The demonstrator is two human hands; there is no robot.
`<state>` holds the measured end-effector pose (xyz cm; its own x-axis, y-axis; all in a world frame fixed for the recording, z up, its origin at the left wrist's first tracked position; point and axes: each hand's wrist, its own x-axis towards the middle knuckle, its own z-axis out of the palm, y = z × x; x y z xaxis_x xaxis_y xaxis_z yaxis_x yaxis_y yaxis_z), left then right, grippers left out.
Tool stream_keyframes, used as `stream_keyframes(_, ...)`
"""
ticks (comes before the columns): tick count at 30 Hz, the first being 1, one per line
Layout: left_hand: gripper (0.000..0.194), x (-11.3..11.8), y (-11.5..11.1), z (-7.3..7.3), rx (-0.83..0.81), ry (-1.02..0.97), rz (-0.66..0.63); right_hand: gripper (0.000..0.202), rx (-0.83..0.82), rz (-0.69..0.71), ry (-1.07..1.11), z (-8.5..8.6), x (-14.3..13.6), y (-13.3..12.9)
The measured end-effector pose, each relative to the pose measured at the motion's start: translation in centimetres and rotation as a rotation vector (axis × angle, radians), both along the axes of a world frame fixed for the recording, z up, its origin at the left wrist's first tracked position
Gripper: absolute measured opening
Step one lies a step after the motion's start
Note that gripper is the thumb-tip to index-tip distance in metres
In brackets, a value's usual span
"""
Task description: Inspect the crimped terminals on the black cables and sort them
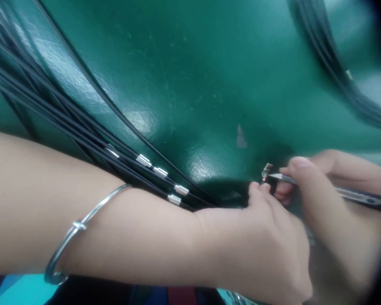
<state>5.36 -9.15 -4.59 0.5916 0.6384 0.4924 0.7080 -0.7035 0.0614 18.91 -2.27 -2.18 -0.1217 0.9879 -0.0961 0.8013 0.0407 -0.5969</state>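
Note:
My left hand (273, 237) reaches across from the left, its fingertips pinched around the end of a black cable. A small shiny metal connector (266, 170) sticks up from that pinch, with a reddish spot near its base. In my right hand (324, 190) is a slim craft knife (357, 196) with a pale pointed tip and a dark grey body. Its tip points left and is at or very close to the connector; whether they touch, I cannot tell. My fingers hide most of the cable end.
Several black cables (82, 123) run diagonally from the upper left, some carrying silver metal sleeves (160, 171), and pass behind my left forearm. Another cable bundle (333, 63) curves at the upper right. A glossy green work surface (193, 76) lies beneath everything.

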Motion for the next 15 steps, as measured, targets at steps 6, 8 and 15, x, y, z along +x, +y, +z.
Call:
stream_keyframes(6, 0.036, -0.13, -0.04, 0.1, -0.027, 0.019, -0.046, 0.025, 0.078, 0.09, -0.016, -0.07, -0.18, 0.15)
stream_keyframes(8, 0.037, -0.11, -0.09, 0.12, -0.035, 0.007, -0.039, 0.025, 0.079, 0.107, -0.005, -0.06, -0.27, 0.19)
stream_keyframes(15, 0.034, -0.05, -0.12, 0.0, -0.036, -0.019, -0.034, 0.027, 0.103, 0.128, -0.003, 0.05, -0.4, -0.05)
